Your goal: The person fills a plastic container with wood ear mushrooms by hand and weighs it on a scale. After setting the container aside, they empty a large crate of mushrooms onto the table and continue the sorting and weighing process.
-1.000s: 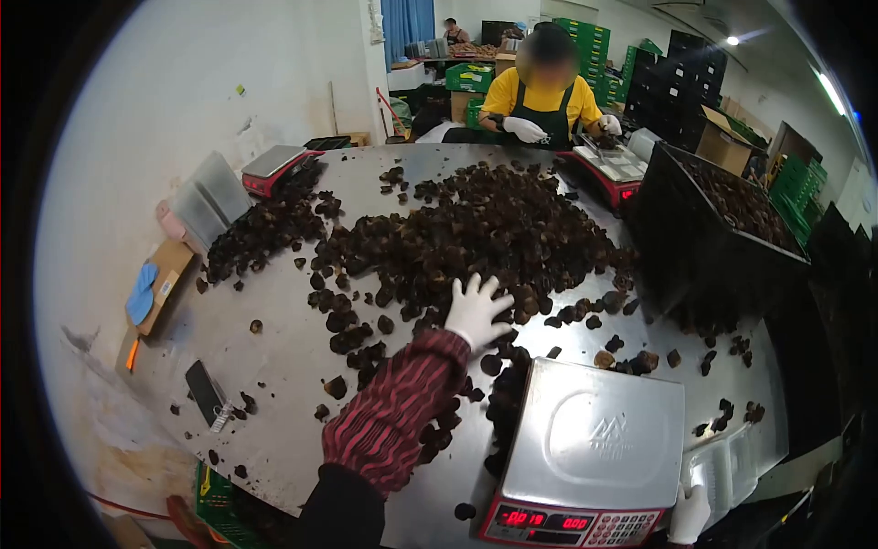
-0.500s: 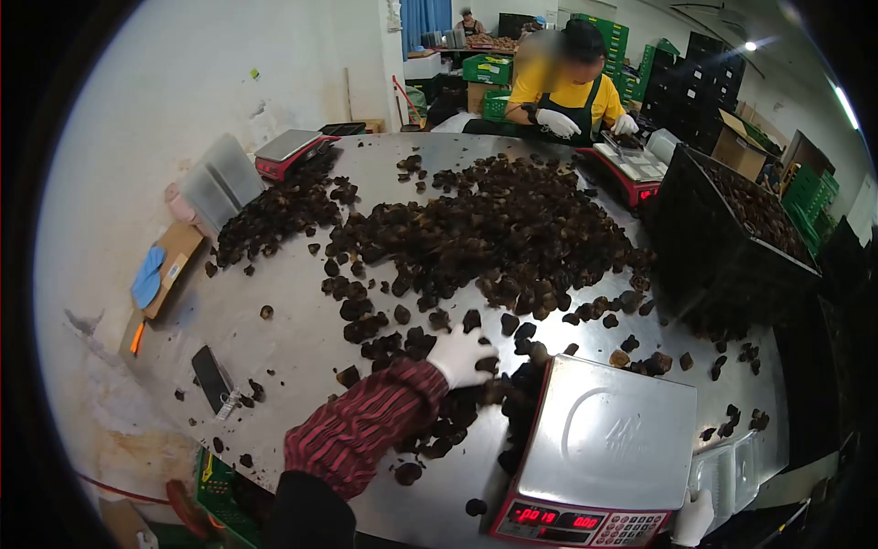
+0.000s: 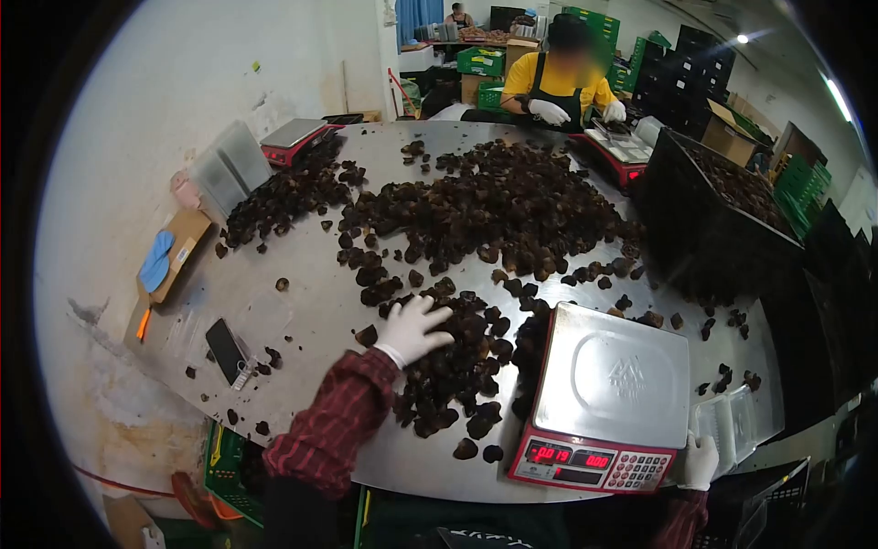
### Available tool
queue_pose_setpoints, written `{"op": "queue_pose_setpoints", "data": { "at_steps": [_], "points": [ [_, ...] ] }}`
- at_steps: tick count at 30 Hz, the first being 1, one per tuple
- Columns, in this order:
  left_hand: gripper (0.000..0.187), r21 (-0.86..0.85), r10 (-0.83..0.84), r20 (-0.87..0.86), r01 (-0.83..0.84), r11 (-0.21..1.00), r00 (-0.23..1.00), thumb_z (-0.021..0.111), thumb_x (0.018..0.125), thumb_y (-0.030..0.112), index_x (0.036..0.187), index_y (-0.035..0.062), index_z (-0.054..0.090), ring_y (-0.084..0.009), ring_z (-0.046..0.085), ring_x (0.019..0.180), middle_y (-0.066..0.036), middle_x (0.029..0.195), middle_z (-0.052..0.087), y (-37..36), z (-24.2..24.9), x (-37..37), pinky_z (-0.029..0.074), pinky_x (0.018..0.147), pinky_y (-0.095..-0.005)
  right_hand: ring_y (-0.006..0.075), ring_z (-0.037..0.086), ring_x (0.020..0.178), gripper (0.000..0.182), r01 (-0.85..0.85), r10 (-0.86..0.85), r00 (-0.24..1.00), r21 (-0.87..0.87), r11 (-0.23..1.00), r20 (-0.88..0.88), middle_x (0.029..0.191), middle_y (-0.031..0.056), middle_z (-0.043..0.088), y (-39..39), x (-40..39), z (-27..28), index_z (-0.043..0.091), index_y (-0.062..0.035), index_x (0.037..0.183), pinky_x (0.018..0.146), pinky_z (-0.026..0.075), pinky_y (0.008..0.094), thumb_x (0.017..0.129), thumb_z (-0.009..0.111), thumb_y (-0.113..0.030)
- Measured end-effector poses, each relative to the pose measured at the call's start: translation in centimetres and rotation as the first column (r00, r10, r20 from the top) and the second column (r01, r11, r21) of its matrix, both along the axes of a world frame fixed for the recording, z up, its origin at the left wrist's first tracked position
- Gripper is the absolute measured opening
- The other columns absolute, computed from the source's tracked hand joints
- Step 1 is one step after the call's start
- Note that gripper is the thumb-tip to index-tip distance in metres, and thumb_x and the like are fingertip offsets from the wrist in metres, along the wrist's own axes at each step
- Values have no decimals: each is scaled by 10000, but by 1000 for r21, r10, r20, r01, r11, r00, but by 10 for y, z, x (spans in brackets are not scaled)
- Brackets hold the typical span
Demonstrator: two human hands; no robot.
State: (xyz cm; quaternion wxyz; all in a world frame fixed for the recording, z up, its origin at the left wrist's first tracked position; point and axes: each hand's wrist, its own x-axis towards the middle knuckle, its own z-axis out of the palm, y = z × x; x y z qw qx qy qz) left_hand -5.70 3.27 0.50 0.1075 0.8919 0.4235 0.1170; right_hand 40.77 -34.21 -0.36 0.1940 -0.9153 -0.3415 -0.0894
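Note:
My left hand (image 3: pixel 414 329), in a white glove, rests with fingers spread on a cluster of dark brown lumpy pieces (image 3: pixel 457 366) in front of me. Nothing shows in its grasp. Beside the cluster, to the right, stands a red digital scale (image 3: pixel 611 371) with a bare metal plate; its display is lit red. At the scale's right front corner, my gloved right hand (image 3: pixel 701 462) is closed at the edge of a clear plastic container (image 3: pixel 727 425). Part of its fingers is hard to make out.
A large heap of brown pieces (image 3: pixel 494 206) covers the table's middle. A black crate (image 3: pixel 709 220) stands right, a phone (image 3: pixel 224 350) lies left. Across the table, a person in yellow (image 3: pixel 521 78) works at another scale (image 3: pixel 617 156). Plastic containers (image 3: pixel 229 169) stand at the far left.
My left hand has moved left and slightly towards me, and its fingers have spread. Pieces now lie bunched beneath it. The view has shifted; my right hand stays by the container.

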Motion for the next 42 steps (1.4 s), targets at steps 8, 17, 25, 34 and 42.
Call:
{"op": "queue_pose_setpoints", "data": {
  "at_steps": [8,17,25,34,42],
  "points": [
    [565,-168,-380,-291,344,924,878,561,793,586,1296,336,510,-429,307,1299,-127,1429,370,-100,-2,47,172,983,-730,423,559,661,321,-80,78,995,30,996,67,684,231,560,-5,7,-8,572,22,711,586,425,448,837,663,-259],
    [242,79,-275,352,265,961,895,579,778,26,1007,53,653,-308,602,954,-135,998,640,25,-7,85,490,853,-361,434,559,672,344,-18,18,1000,17,1000,22,692,243,557,-2,10,-14,534,21,715,594,425,478,800,690,-273],
    [300,81,-266,130,258,963,955,580,769,66,1057,106,653,-335,592,984,-160,1042,626,119,-53,147,483,849,-399,381,582,645,272,16,-16,999,6,1000,33,667,218,576,-1,6,-11,564,25,700,604,450,420,792,680,-203],
    [138,5,-206,332,216,976,921,555,790,74,871,61,666,-320,579,905,-132,989,616,53,0,73,471,774,-397,435,531,658,315,-29,29,1000,1,1000,-11,680,234,523,-2,5,-9,504,14,712,576,406,471,809,680,-228],
    [217,97,-54,319,24,995,946,653,762,53,976,88,657,-288,541,1084,-81,1109,606,-62,-30,-53,458,893,-392,407,573,695,246,7,-7,1000,-3,1000,-14,708,241,566,-1,6,-10,565,33,748,618,439,427,817,645,-188]
  ]
}}
